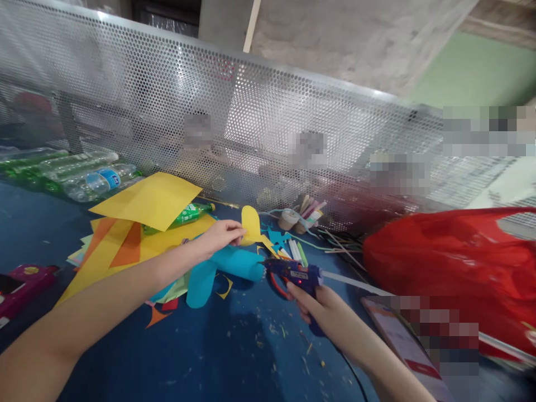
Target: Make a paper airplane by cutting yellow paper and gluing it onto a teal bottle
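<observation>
My left hand [226,233] pinches a yellow paper piece with a rounded end [251,223] between thumb and fingers. A dark blue hot glue gun [295,272] is gripped in my right hand [316,304], its small red light lit and a long clear glue stick [355,283] trailing from its back. The gun's nozzle points left, close to a blue paper cutout with rounded lobes [203,285] lying on the table below my left hand; I cannot tell whether they touch. A red loop [276,286] shows beneath the gun.
Yellow sheets [153,195] and orange paper [125,245] lie left, partly over a green bottle [195,211]. Several clear bottles [96,181] rest behind. A magenta tool [27,287] is far left; a red bag [444,262] and a phone-like screen [402,340] are right. A perforated metal panel [268,134] closes the back.
</observation>
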### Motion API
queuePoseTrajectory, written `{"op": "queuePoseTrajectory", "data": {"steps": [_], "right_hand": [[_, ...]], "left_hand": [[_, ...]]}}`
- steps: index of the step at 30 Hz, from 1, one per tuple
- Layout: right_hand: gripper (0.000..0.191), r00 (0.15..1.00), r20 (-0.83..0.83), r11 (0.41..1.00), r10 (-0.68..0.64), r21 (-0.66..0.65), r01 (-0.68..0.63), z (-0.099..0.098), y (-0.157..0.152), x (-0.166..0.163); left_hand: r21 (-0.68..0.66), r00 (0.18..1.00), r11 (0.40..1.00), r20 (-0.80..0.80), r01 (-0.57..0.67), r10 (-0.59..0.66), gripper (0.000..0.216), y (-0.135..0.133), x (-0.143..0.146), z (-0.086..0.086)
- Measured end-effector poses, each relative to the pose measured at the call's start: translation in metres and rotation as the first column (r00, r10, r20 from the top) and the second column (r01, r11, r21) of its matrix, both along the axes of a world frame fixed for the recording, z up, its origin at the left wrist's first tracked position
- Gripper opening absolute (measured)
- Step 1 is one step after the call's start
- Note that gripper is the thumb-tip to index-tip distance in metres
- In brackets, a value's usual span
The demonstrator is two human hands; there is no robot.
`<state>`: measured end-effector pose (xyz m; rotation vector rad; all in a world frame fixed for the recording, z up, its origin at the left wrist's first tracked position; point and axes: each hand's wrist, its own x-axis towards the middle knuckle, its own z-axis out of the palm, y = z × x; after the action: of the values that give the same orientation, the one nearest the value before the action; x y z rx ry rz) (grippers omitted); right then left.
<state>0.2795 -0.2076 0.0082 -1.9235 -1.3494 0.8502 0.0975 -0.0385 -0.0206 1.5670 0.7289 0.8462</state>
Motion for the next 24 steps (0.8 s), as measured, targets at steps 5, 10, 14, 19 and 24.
{"op": "queuePoseTrajectory", "data": {"steps": [5, 10, 14, 19, 24], "right_hand": [[0.037, 0.999, 0.011, 0.996, 0.049, 0.075, -0.05, 0.001, 0.005, -0.006], [0.034, 0.998, -0.004, 0.995, 0.064, 0.076, -0.063, 0.0, 0.011, -0.009], [0.038, 0.994, 0.084, 0.998, 0.07, 0.003, -0.07, 0.003, 0.011, -0.002], [0.041, 0.982, 0.183, 0.995, 0.04, -0.1, -0.022, 0.011, 0.006, 0.005], [0.037, 0.985, 0.162, 0.995, 0.054, -0.088, -0.04, 0.014, 0.009, -0.004]], "left_hand": [[0.016, 1.0, 1.0, -0.014, -0.006, 0.007, 0.02, -0.002, 0.001, 0.002], [0.039, 1.0, 0.999, -0.028, 0.004, -0.003, 0.022, -0.002, 0.0, 0.003], [0.032, 1.0, 0.999, -0.03, 0.003, -0.002, 0.022, -0.002, 0.0, 0.003], [0.013, 1.0, 1.0, -0.028, 0.005, -0.005, 0.018, -0.003, 0.0, 0.004], [0.03, 0.999, 1.0, -0.04, 0.01, -0.009, 0.019, -0.005, -0.001, 0.007]]}}
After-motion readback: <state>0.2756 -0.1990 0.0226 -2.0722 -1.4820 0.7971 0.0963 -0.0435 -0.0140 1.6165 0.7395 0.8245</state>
